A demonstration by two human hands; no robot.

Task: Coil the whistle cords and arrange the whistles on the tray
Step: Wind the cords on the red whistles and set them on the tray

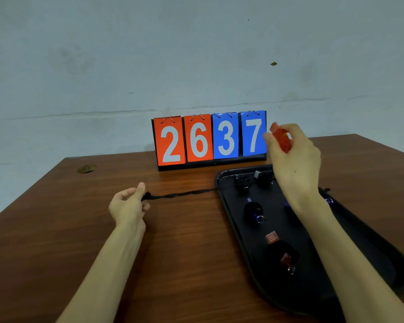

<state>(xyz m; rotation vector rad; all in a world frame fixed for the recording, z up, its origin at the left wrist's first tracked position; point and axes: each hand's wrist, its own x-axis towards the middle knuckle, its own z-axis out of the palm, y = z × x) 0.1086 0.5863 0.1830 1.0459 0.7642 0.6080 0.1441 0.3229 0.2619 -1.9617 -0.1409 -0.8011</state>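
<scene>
Right hand (294, 159) raised above the far end of the black tray (229, 206), closed around a red whistle (280, 137), thumb and fingers wrapped on its body. Left hand (128, 206) out over the wooden table (103, 229), pinching the knotted end of the black cord (180, 195) between thumb and forefinger, other fingers curled in. Cord stretched across the bare wood toward the tray edge, slightly slack, its run up to the whistle hidden behind the right hand.

Probably a light, hard plastic whistle, easy to keep in a closed fist and unlikely to slip. Cord soft and limp, no spring of its own; likely to unwind unless looped snugly, so best held at the knot and wound around the fingers or the whistle body.

Already on the tray: a blue whistle (254, 212) and a brownish-red whistle (280, 250), each with cord bundled.

Readable writing: only the flip scoreboard (209, 138), showing 2 6 in orange, 3 7 in blue. No brand legible anywhere.
</scene>
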